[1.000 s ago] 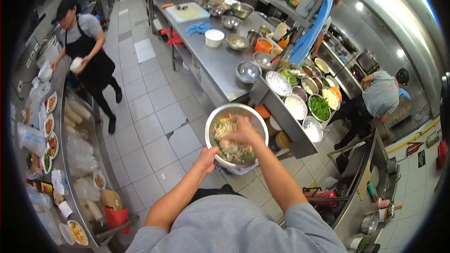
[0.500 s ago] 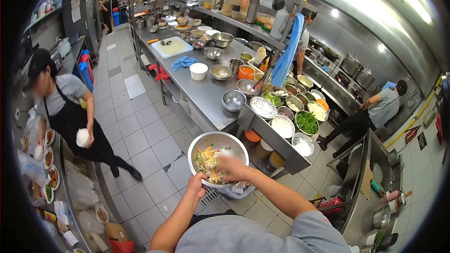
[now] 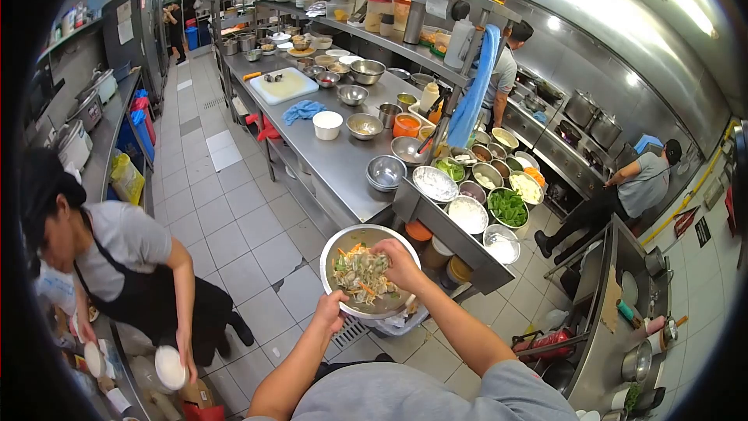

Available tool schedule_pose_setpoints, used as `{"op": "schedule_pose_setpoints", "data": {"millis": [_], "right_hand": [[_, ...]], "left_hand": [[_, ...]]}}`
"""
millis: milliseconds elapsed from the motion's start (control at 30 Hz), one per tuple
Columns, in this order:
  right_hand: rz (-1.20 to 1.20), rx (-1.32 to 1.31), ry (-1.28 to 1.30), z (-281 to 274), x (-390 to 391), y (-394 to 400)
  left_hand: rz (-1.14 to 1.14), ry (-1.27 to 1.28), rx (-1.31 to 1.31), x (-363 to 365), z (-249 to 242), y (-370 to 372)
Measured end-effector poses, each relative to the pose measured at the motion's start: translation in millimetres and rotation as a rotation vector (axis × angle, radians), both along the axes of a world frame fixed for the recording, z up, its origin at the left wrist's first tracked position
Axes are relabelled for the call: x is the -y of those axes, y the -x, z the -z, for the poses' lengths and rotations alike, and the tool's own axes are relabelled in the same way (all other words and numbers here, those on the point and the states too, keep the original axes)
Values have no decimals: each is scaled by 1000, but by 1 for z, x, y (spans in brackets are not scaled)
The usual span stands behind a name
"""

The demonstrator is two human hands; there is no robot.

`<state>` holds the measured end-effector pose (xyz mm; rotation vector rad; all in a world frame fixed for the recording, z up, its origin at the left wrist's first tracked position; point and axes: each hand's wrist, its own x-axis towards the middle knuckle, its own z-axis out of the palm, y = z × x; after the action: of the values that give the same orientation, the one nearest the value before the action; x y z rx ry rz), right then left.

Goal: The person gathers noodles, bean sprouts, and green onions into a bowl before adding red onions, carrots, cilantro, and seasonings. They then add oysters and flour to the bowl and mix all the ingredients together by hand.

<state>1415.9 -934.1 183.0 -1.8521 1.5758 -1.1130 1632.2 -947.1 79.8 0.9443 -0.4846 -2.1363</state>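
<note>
Where the head view looks down past the wearer's grey shirt (image 3: 382,390), a steel bowl (image 3: 366,234) sits at the middle, in front of the body and just beside the near end of the steel table (image 3: 312,157); a grey bin (image 3: 397,322) shows partly below it, contact between the two not resolvable; left hand (image 3: 330,309) grips the near-left rim, thumb over the edge, remaining fingers mostly hidden; right hand (image 3: 397,263) reaches in over the right side, fingers bent down at the food mixture (image 3: 360,282), pale shreds with orange and green pieces; whether those fingers are closed on a clump, cannot tell; step in hand, as judged: turning the mixture by hand, the left hand steadying; any further turn would call for a firm left hold, a level bowl and a scoop from the bottom, kept inside the rim; bowl of leafy greens (image 3: 508,206) noted nearby, among other filled bowls, apart from both hands.
</note>
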Motion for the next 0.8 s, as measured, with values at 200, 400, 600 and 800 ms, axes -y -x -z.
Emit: {"op": "schedule_pose_setpoints", "data": {"millis": [200, 400, 600, 800], "right_hand": [[116, 81, -302, -28, 6, 9], [-105, -137, -63, -8, -5, 15], [56, -310, -134, 48, -12, 9], [45, -11, -101, 36, -2, 26]], "left_hand": [[-1, -43, -40, 0, 6, 6], [-35, -30, -67, -6, 12, 14], [-48, 78, 5, -19, -6, 28], [2, 35, 35, -16, 7, 27]]}}
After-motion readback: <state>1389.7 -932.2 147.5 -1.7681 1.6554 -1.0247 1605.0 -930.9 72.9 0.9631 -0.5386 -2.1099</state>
